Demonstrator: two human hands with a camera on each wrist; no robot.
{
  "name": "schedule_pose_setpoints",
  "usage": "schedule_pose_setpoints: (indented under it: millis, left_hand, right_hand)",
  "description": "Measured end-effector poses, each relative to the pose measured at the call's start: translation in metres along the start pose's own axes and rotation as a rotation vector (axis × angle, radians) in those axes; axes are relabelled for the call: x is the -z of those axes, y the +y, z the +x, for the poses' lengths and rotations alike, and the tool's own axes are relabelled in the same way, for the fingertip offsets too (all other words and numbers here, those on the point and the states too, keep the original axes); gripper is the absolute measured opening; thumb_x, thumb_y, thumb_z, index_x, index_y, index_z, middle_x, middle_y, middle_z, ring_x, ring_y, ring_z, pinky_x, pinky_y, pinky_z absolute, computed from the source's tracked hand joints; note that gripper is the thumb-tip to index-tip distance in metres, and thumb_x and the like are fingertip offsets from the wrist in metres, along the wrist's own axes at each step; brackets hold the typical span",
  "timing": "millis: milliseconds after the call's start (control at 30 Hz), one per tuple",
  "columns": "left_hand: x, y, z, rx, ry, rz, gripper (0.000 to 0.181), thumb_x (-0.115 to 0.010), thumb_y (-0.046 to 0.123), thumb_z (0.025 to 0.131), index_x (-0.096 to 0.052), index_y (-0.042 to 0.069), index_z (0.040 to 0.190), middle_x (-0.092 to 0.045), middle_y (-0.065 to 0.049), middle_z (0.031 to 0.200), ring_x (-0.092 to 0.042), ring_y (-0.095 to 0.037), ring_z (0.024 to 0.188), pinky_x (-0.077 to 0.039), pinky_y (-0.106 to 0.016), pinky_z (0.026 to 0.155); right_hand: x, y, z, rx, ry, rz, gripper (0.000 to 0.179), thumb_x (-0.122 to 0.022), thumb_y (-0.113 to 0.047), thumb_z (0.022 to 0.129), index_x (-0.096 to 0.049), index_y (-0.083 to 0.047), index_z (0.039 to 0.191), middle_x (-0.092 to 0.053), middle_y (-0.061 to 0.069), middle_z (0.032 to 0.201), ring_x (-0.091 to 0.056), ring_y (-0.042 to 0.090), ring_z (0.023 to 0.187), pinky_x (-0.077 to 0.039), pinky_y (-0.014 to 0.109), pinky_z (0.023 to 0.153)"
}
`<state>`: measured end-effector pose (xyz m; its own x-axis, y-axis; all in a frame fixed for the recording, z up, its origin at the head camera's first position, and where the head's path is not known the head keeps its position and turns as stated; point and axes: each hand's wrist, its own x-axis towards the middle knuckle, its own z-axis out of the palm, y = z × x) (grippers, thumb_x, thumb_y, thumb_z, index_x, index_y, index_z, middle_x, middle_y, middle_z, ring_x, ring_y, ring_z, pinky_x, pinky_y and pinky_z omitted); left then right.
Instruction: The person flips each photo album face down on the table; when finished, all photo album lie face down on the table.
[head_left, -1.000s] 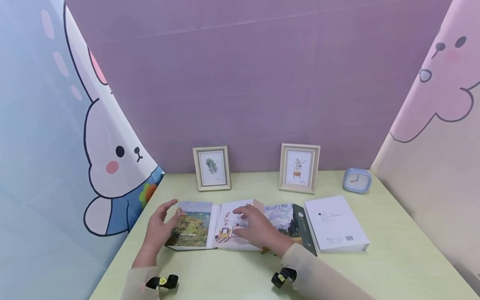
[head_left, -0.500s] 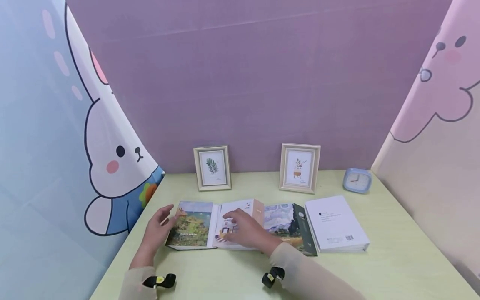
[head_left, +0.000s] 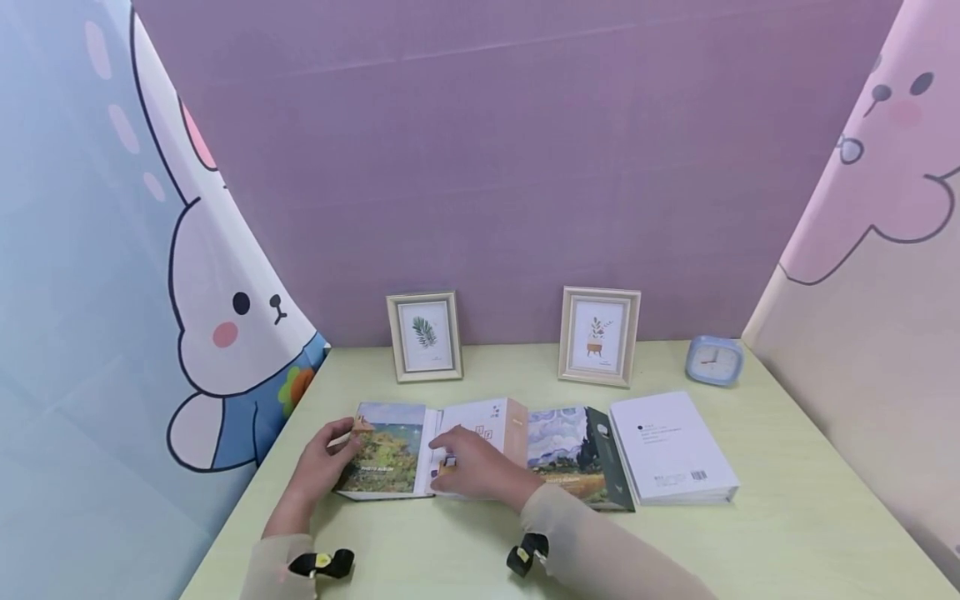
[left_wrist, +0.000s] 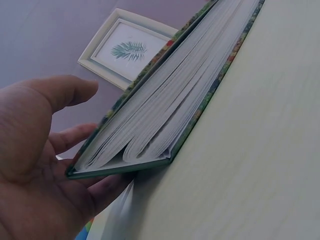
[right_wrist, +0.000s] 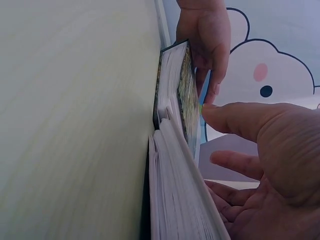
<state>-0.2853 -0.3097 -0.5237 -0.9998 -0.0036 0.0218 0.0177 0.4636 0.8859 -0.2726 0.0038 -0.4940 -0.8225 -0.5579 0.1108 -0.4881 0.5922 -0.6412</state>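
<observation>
A photo album with a painted landscape cover (head_left: 386, 446) lies at the left of a row on the table. My left hand (head_left: 322, 467) is at its left side; in the left wrist view its fingers (left_wrist: 75, 137) reach along the spine, and the thumb stays off the cover. My right hand (head_left: 480, 467) is over the white photo album with a pink spine (head_left: 517, 433), thumb and fingers spread towards the landscape album. In the right wrist view, the page edges of the white album (right_wrist: 175, 185) meet those of the landscape album, and the right thumb is above them.
Right of these lie a painted album with a dark green spine (head_left: 558, 437) and a white book with a barcode (head_left: 675, 450). Two picture frames, one with a leaf (head_left: 425, 337) and one with a potted plant (head_left: 598, 337), stand at the back beside a blue clock (head_left: 714, 361).
My right hand has slid left across the white album, uncovering its pink spine and more of the green-spined album. My left hand has shifted slightly and now sits against the landscape album's left side.
</observation>
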Motion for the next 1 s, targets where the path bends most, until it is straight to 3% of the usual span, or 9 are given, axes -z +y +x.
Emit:
schedule_pose_setpoints:
  millis: [167,400,567,767,1000]
  left_hand:
    - [-0.001,0.0,-0.001,0.0,-0.007,0.013,0.068,-0.063,0.042,0.106,-0.039,0.007,0.158,-0.038,-0.023,0.161,-0.043,-0.049,0.143,-0.039,-0.062,0.116]
    - [-0.003,-0.001,0.0,-0.024,-0.014,0.038,0.064,-0.065,0.038,0.106,-0.043,0.006,0.156,-0.043,-0.024,0.157,-0.044,-0.046,0.143,-0.041,-0.06,0.116]
    - [-0.003,-0.002,0.001,-0.027,-0.003,0.08,0.058,-0.066,0.031,0.106,-0.047,0.008,0.155,-0.046,-0.025,0.155,-0.052,-0.044,0.137,-0.049,-0.056,0.109]
    - [-0.003,0.0,0.0,-0.018,0.016,0.095,0.055,-0.068,0.026,0.104,-0.051,0.011,0.154,-0.048,-0.022,0.155,-0.057,-0.041,0.131,-0.053,-0.052,0.104]
    - [0.0,0.003,-0.003,-0.041,0.052,0.038,0.055,-0.07,0.032,0.103,-0.055,0.015,0.153,-0.05,-0.017,0.155,-0.059,-0.034,0.128,-0.055,-0.03,0.095]
  right_hand:
    - [-0.002,-0.006,0.002,-0.008,-0.04,0.044,0.063,-0.087,-0.027,0.086,-0.064,-0.008,0.141,-0.065,0.01,0.135,-0.06,0.027,0.128,-0.051,0.036,0.107]
    - [-0.005,-0.01,0.006,-0.038,-0.071,0.119,0.062,-0.088,-0.024,0.085,-0.065,-0.008,0.141,-0.066,0.015,0.133,-0.069,0.023,0.105,-0.057,0.029,0.088]
    - [-0.011,-0.01,0.009,-0.034,-0.092,0.099,0.06,-0.088,-0.028,0.085,-0.067,-0.011,0.139,-0.069,0.012,0.131,-0.07,0.017,0.1,-0.057,0.028,0.088]
    - [-0.015,-0.011,0.009,-0.036,-0.11,0.087,0.058,-0.087,-0.03,0.086,-0.067,-0.013,0.138,-0.069,0.008,0.132,-0.068,0.016,0.107,-0.058,0.029,0.091]
    - [-0.016,-0.01,0.009,-0.015,-0.106,0.088,0.054,-0.086,-0.028,0.087,-0.069,-0.012,0.136,-0.068,0.005,0.134,-0.068,0.016,0.11,-0.056,0.028,0.094]
